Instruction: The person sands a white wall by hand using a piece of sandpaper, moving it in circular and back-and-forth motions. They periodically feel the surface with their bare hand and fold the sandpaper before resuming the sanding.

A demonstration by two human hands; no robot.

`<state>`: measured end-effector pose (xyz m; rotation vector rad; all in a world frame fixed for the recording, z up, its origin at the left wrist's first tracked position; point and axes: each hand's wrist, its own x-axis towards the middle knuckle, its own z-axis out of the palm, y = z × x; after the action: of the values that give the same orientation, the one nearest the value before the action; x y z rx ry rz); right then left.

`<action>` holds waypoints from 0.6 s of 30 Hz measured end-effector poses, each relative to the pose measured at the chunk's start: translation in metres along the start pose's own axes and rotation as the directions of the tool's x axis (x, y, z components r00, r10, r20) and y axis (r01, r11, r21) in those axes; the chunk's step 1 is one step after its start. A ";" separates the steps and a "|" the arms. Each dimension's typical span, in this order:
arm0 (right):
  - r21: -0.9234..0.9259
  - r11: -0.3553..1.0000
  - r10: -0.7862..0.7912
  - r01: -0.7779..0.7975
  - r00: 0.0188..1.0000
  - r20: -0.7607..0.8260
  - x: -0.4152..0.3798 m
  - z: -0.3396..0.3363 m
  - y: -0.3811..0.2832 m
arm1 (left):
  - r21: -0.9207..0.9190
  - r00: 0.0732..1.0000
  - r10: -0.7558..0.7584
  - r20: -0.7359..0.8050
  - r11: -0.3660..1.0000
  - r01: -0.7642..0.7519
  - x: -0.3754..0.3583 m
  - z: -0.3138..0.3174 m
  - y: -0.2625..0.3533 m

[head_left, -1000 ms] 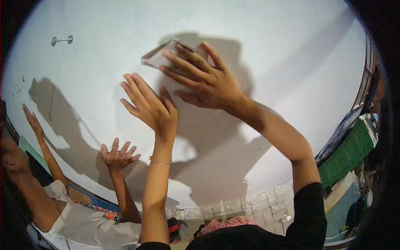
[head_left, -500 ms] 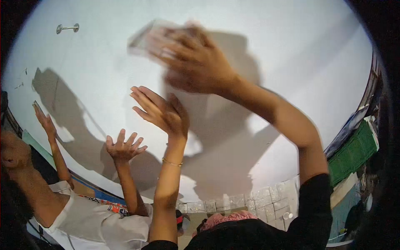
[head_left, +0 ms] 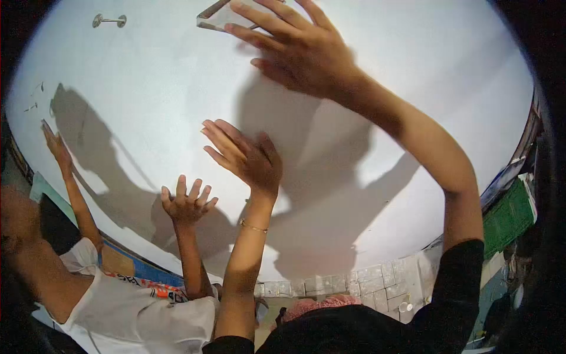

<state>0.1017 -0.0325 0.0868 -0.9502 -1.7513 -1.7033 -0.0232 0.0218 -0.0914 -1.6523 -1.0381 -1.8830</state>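
Against one white wall (head_left: 159,76), the left grip (head_left: 253,162) is released, the right grip (head_left: 309,53) splayed over one pane (head_left: 227,19).

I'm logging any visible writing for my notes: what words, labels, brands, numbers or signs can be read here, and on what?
No text can be read for certain.
White shirt: black-and-orange print, too small and blurred to read.
Wall: faint marks, no readable letters.

The place's exact kind is unclear: a white wall (head_left: 165,76) bears 1 metal fixture (head_left: 109,21), with pale tiles (head_left: 371,286) along its lower edge.
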 end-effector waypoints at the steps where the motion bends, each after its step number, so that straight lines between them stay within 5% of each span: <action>1: 0.001 1.000 -0.011 0.011 1.000 0.005 -0.004 0.005 -0.012 | 0.037 1.000 -0.010 0.014 0.999 0.009 -0.002 0.001 -0.003; 3: 0.121 0.930 -0.361 0.348 0.925 0.117 -0.018 0.015 -0.033 | 0.068 1.000 0.001 0.024 0.998 -0.003 0.000 0.003 -0.006; 4: 0.462 0.803 -0.424 0.376 0.906 0.001 -0.014 0.023 -0.037 | 0.084 1.000 0.009 0.013 0.996 -0.010 -0.001 0.006 -0.010; 5: 0.458 0.809 -0.418 0.369 0.909 0.004 -0.013 0.028 -0.035 | 0.101 1.000 0.018 0.006 0.995 -0.019 -0.002 0.008 -0.013; 8: 0.181 0.983 0.032 -0.020 0.997 -0.064 -0.005 0.024 -0.028 | 0.091 0.998 0.016 0.068 0.996 -0.022 -0.004 0.005 -0.007; 11: 0.223 0.960 -0.178 0.170 0.984 0.015 -0.017 0.032 -0.049 | 0.079 0.997 0.022 0.073 0.997 -0.028 -0.005 0.008 0.000; 13: 0.311 0.917 -0.221 0.248 0.968 -0.121 -0.018 0.041 -0.044 | 0.058 0.998 0.043 0.054 0.997 -0.046 -0.005 0.011 0.002; 16: 0.105 0.954 0.287 -0.282 0.958 -0.027 -0.010 0.035 0.001 | 0.046 0.998 0.049 0.040 0.998 -0.050 -0.005 0.011 -0.002; 17: 0.066 0.906 0.423 -0.418 0.892 -0.158 -0.008 0.024 0.022 | 0.043 0.998 0.044 0.038 0.998 -0.045 -0.006 0.011 -0.001; 18: 0.033 0.929 0.369 -0.368 0.919 -0.141 -0.011 0.016 0.012 | 0.045 0.999 0.035 0.041 0.998 -0.037 -0.005 0.009 0.002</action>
<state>0.1196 -0.0187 0.0849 -1.0494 -1.3789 -1.4812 -0.0146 0.0270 -0.0960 -1.6778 -1.0522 -1.7970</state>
